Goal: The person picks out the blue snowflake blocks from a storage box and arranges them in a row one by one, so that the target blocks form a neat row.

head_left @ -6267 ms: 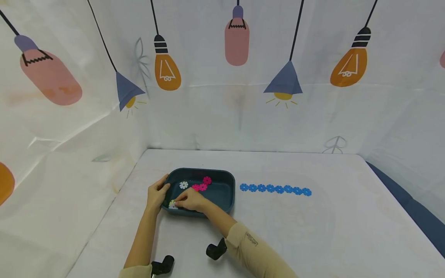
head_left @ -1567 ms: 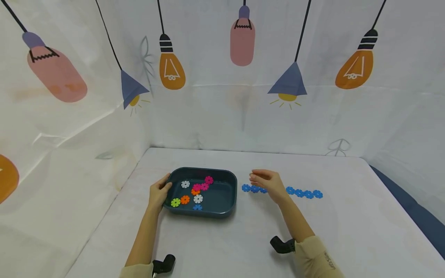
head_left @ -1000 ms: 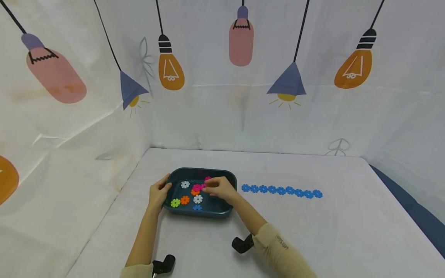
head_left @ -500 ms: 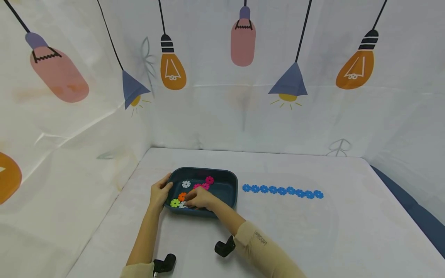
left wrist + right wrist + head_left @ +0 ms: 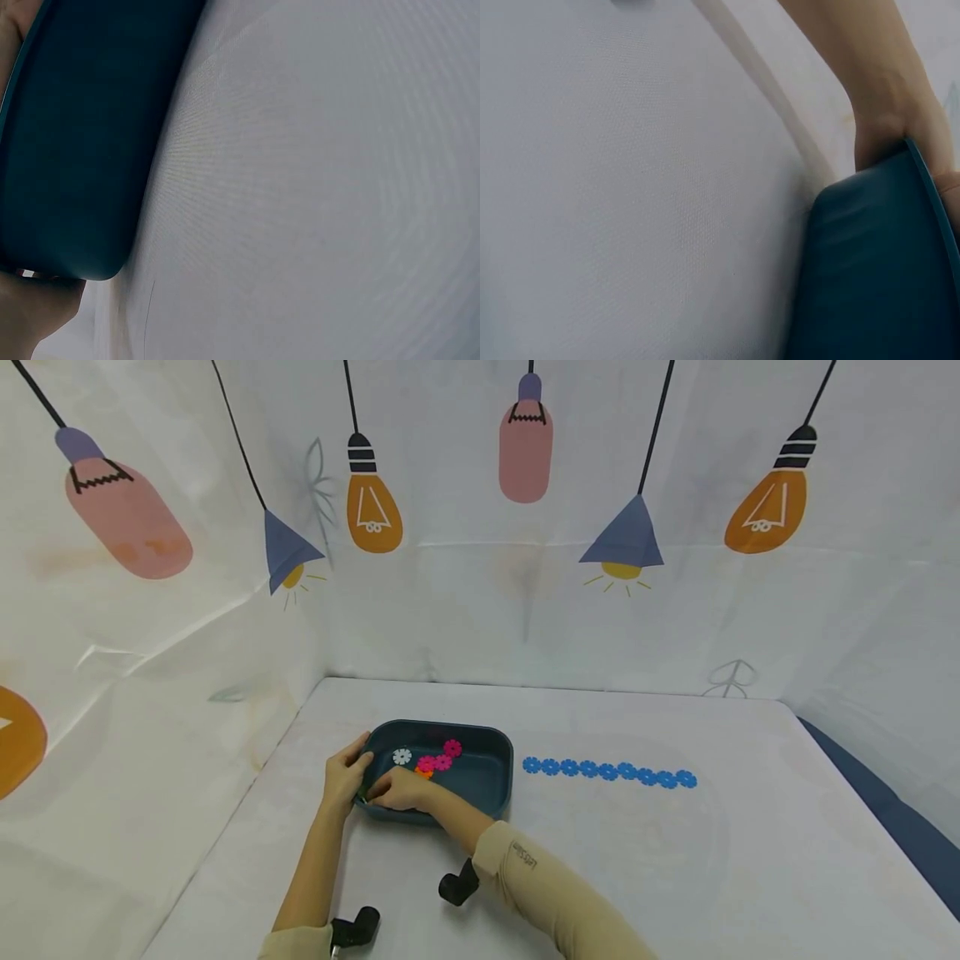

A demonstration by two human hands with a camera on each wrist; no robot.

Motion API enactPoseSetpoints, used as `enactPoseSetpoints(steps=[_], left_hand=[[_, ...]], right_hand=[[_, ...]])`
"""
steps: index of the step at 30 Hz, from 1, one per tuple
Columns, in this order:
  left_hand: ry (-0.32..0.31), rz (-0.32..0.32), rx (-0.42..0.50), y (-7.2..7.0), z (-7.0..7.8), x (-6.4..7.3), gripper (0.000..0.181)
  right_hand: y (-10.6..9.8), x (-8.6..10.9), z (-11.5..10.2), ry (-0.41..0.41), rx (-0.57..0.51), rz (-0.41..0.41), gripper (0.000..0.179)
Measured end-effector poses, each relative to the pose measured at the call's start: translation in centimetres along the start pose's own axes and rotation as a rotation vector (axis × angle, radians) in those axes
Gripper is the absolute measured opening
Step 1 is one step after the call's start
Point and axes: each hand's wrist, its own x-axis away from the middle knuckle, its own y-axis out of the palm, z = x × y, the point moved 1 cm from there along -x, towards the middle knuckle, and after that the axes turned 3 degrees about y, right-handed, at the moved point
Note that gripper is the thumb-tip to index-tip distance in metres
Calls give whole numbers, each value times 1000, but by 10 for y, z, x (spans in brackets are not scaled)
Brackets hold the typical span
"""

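Observation:
A dark teal tray (image 5: 480,785) stands on the white table. My left hand (image 5: 342,779) grips its left end, thumb by the rim; in the left wrist view the tray's side (image 5: 90,150) hides most of that hand. My right hand (image 5: 401,789) reaches down into the near left corner, its fingertips hidden among the discs there. Still visible in the tray are a white flower-shaped disc (image 5: 402,757), several pink discs (image 5: 443,762) and part of an orange disc (image 5: 423,772). Right of the tray lies a row of several blue flower-shaped discs (image 5: 608,772).
The white table (image 5: 600,860) extends around the tray and row. A printed sheet with lamp pictures (image 5: 480,593) hangs behind and at the left. Black wrist mounts sit on both forearms, the right mount (image 5: 459,885) just in front of the tray.
The blue row is one disc longer than in the oldest frame. My right hand left the row, returned to the tray and slid towards its near left corner. My left hand stays put.

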Motion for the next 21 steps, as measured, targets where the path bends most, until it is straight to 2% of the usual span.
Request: enactPoseSetpoints(steps=[3, 6, 11, 17, 21], left_hand=[[0, 1, 2, -1, 0, 0, 47], [4, 5, -1, -1, -1, -2, 46], [9, 12, -12, 0, -2, -4, 46], [9, 20, -19, 1, -2, -3, 46], [3, 22, -17, 1, -3, -3, 46]], right_hand=[[1, -4, 1, 42, -42, 18, 17], [0, -5, 1, 123, -105, 39, 18], [-5, 1, 2, 234, -238, 122, 20], [-14, 7, 6, 237, -376, 226, 19], [-22, 11, 10, 237, -424, 273, 20]])
